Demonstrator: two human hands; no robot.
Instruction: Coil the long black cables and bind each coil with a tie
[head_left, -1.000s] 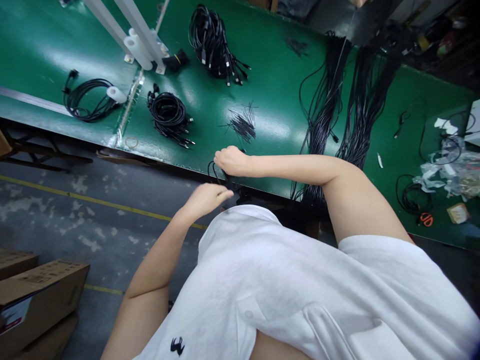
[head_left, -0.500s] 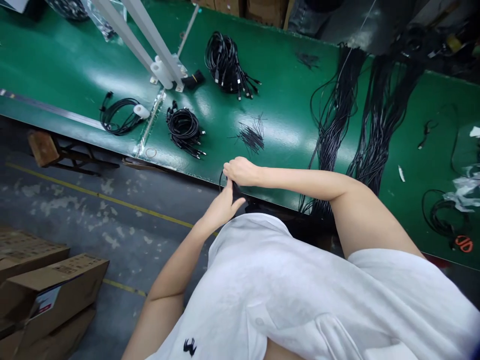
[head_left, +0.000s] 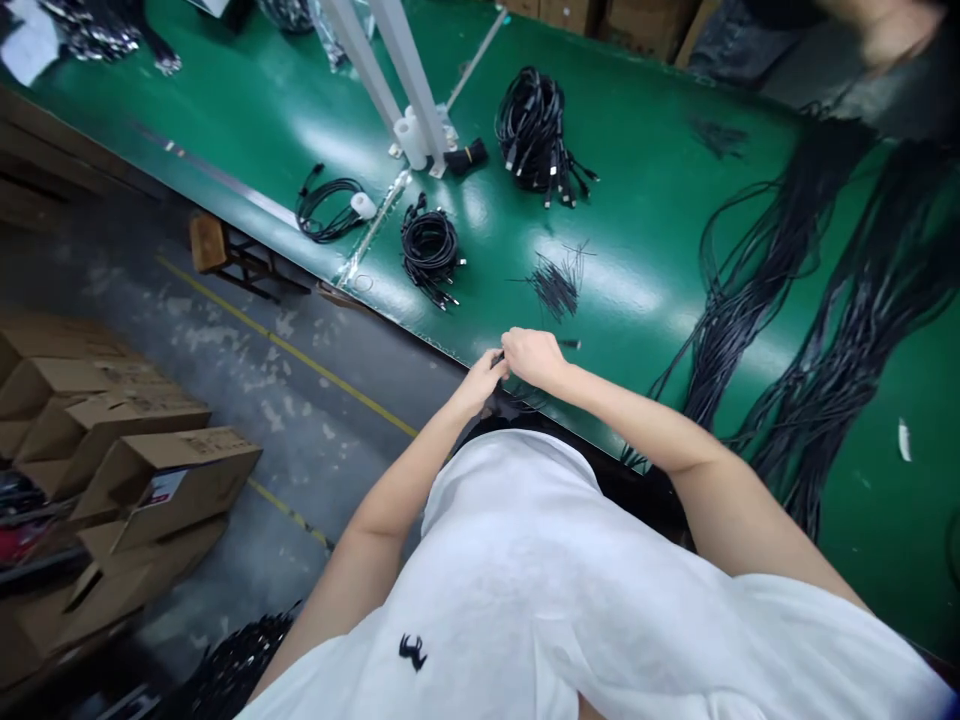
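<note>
At the front edge of the green table, my left hand point(head_left: 481, 384) pinches a black cable point(head_left: 498, 357), mostly hidden by the fingers. My right hand point(head_left: 532, 357) is closed right beside it, on the same cable as far as I can see. A dark cable end point(head_left: 571, 344) pokes out past the right hand. Just beyond the hands lies a loose pile of short black ties point(head_left: 556, 287). To the left of that pile sits a coiled bundle of black cables point(head_left: 430, 246). Farther back rests a larger cable bundle point(head_left: 531, 130) with metal plugs.
Long black cable strands point(head_left: 750, 270) drape over the table's right side. A grey metal post point(head_left: 409, 75) rises at the back left, near a small cable coil point(head_left: 327, 210). Cardboard boxes point(head_left: 172, 480) and a wooden stool point(head_left: 208, 243) stand on the floor. A person's hand point(head_left: 896, 35) shows top right.
The view has shifted, so the table's things sit farther right. My hands have drawn close together on the cable, and the left thumb, spread before, is now pressed in. Another person's hand has appeared.
</note>
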